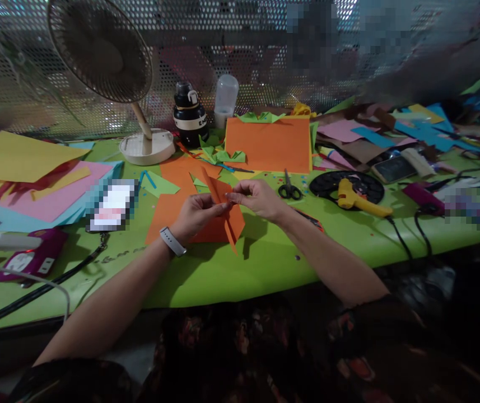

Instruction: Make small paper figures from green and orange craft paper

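Both hands meet over the middle of the table on a folded strip of orange paper (231,235). My left hand (200,212), with a pale band at the wrist, is closed on the strip from the left, thumb on top. From the right, my right hand (259,197) pinches the same strip near its middle with thumb and fingertips. The strip stands tilted, its upper end leaning left. Beneath it lie flat orange paper sheets (164,215). A pair of black scissors (289,189) rests just beyond my right hand.
A yellow glue gun (359,200) lies by a black round tray (324,182) at right. An orange card (267,146) with green paper trim stands behind. Further left are a phone (113,204), a fan (147,146) and coloured paper (25,157). A black bottle (190,120) stands behind.
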`<state>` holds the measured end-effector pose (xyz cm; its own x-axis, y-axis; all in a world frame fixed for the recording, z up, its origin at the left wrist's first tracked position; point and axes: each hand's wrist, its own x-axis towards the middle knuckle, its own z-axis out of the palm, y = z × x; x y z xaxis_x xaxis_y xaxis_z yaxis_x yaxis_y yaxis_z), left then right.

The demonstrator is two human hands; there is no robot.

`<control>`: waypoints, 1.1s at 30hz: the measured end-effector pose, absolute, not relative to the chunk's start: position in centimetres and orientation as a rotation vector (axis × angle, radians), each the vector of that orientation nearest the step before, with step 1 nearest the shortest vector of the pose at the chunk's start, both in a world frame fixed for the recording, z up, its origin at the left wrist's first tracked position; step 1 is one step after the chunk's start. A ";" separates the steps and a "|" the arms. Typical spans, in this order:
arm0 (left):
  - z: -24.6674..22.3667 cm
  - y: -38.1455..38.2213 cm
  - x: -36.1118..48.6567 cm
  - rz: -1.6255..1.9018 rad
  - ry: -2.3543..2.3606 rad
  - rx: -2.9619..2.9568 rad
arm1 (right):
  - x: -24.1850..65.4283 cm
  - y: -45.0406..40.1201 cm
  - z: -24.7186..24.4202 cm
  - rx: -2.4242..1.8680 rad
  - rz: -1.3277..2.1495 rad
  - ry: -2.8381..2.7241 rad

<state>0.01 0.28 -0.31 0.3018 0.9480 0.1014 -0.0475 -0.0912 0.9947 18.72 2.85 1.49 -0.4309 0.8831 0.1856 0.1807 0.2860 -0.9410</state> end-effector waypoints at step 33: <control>-0.1 0.3 0.0 0.969 0.902 1.331 | 18.4 3.2 0.5 -0.986 1.045 -1.899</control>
<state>-0.02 0.34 -0.09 0.3527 0.9356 0.0183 -0.0484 -0.0013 0.9988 18.41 3.25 0.52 -0.4287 0.8719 0.2368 0.2667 0.3726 -0.8888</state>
